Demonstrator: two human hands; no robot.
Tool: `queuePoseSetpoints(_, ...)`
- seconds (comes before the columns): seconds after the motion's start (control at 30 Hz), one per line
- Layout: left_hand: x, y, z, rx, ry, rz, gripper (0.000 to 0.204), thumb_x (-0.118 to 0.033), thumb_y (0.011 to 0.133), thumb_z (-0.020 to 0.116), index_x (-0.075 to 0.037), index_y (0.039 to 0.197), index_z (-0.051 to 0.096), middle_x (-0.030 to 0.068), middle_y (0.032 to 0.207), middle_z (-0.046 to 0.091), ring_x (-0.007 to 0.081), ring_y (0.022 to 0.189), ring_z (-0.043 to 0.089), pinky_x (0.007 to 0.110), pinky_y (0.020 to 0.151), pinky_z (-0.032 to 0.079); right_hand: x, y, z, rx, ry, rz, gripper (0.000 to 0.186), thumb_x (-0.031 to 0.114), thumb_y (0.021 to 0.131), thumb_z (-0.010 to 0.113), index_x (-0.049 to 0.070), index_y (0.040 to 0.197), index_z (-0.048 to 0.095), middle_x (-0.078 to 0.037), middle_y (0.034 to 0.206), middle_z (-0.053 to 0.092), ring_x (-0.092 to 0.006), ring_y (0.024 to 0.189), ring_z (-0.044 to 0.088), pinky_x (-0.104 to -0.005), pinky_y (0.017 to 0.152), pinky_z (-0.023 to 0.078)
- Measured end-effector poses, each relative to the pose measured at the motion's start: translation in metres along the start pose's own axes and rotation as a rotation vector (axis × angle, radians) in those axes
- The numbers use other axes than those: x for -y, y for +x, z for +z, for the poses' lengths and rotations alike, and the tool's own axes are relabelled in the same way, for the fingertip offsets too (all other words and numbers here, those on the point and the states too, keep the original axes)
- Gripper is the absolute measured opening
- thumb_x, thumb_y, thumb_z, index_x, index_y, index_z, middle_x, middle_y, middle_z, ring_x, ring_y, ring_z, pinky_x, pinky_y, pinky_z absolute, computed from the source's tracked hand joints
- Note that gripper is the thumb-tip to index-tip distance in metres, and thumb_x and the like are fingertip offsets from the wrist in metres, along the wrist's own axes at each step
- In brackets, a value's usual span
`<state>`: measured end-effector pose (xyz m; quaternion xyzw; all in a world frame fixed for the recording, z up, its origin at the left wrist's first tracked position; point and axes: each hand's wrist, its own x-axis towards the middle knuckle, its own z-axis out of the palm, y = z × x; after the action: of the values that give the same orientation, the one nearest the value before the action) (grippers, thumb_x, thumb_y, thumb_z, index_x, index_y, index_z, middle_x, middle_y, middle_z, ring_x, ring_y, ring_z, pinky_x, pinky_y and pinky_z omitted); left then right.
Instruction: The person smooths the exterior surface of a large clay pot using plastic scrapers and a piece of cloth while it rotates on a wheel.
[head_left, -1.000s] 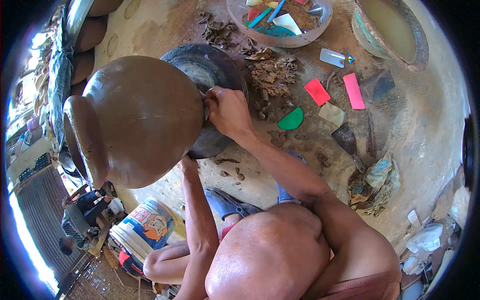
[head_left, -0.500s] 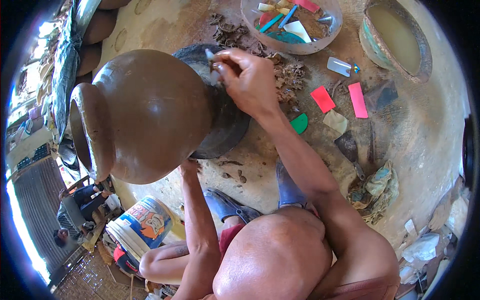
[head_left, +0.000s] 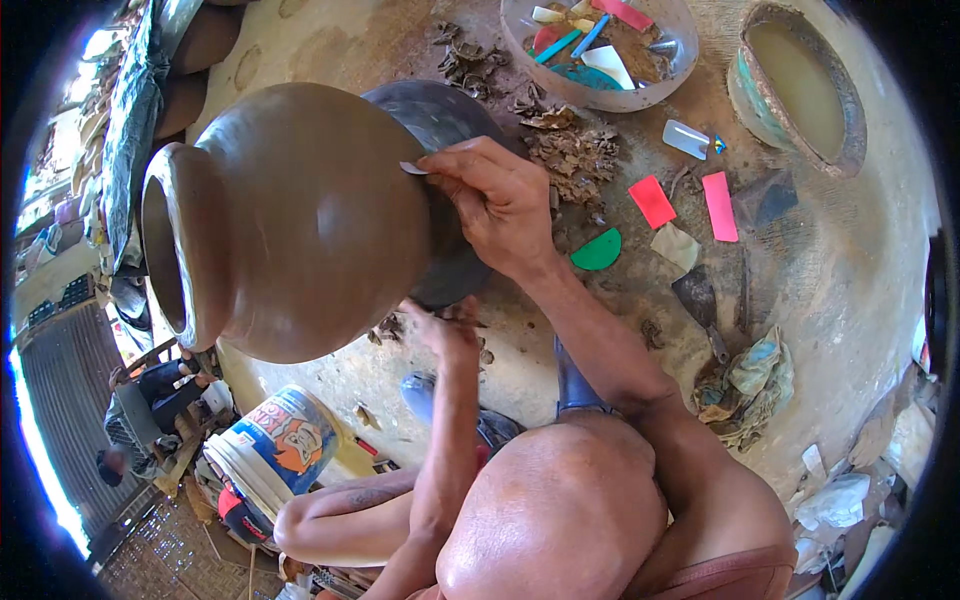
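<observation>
A large round brown clay pot point(head_left: 310, 220) with a flared rim stands on a dark potter's wheel point(head_left: 440, 115). My right hand point(head_left: 495, 205) is closed, pinching a small pale, thin scraper point(head_left: 412, 168) whose edge meets the lower side of the pot near the wheel. My left hand point(head_left: 442, 328) is beside the near edge of the wheel, its fingers apart and slightly blurred, with nothing seen in them. Whether it touches the wheel I cannot tell.
Clay trimmings point(head_left: 575, 160) lie beyond my right hand. A clear basin point(head_left: 640, 98) of tools and a pot of cloudy water point(head_left: 800, 90) stand at the far right. Red, pink and green scrapers point(head_left: 597, 250) and a rag point(head_left: 757, 370) lie about. A bucket point(head_left: 290, 440) stands at left; a person sits behind.
My left hand has moved right, out from beneath the pot's side, along the wheel's edge. My right hand has come down onto the pot, bringing the scraper to its surface.
</observation>
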<state>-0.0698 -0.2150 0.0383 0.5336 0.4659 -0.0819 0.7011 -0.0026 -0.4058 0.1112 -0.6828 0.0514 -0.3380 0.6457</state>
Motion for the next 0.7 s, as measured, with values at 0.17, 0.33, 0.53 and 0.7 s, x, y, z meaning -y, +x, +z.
queuePoseSetpoints(0.17,-0.005,-0.010,-0.006,0.282,0.172,-0.132,0.071,-0.071,0.096,0.056,-0.014,0.138,0.054,0.0126,0.123,0.067,0.0321,0.099,0.069,0.049,0.080,0.059,-0.013,0.000,-0.015,-0.044,-0.037,-0.018,0.032,-0.018,0.084,0.061,0.001,0.106,0.076,-0.012,0.098,0.074,-0.0206,0.088,0.074,-0.0305,0.076,0.060)
queuePoseSetpoints(0.33,-0.110,0.111,-0.068,0.312,0.159,0.330,0.072,-0.057,0.102,0.050,0.001,0.145,0.048,0.0193,0.141,0.059,0.0354,0.127,0.061,0.053,0.104,0.054,0.002,0.005,0.014,-0.087,0.086,0.004,0.022,-0.009,0.083,0.070,0.003,0.100,0.076,-0.013,0.092,0.073,-0.0284,0.082,0.074,-0.0356,0.071,0.057)
queuePoseSetpoints(0.53,-0.007,0.009,-0.027,0.288,0.112,-0.022,0.077,-0.072,0.099,0.049,-0.015,0.150,0.044,0.0107,0.149,0.051,0.0344,0.117,0.064,0.045,0.081,0.058,-0.015,-0.009,0.005,-0.085,0.048,0.038,0.021,-0.010,0.082,0.069,0.002,0.099,0.075,-0.013,0.090,0.071,-0.0288,0.078,0.072,-0.0359,0.068,0.056)
queuePoseSetpoints(0.7,-0.041,0.000,-0.008,0.229,0.217,0.014,0.077,-0.067,0.099,0.052,-0.009,0.148,0.045,0.0179,0.142,0.057,0.0393,0.122,0.062,0.048,0.092,0.059,-0.029,-0.015,0.000,-0.084,0.034,0.070,0.021,-0.010,0.082,0.070,0.002,0.098,0.075,-0.014,0.086,0.070,-0.0288,0.075,0.071,-0.0357,0.067,0.055)
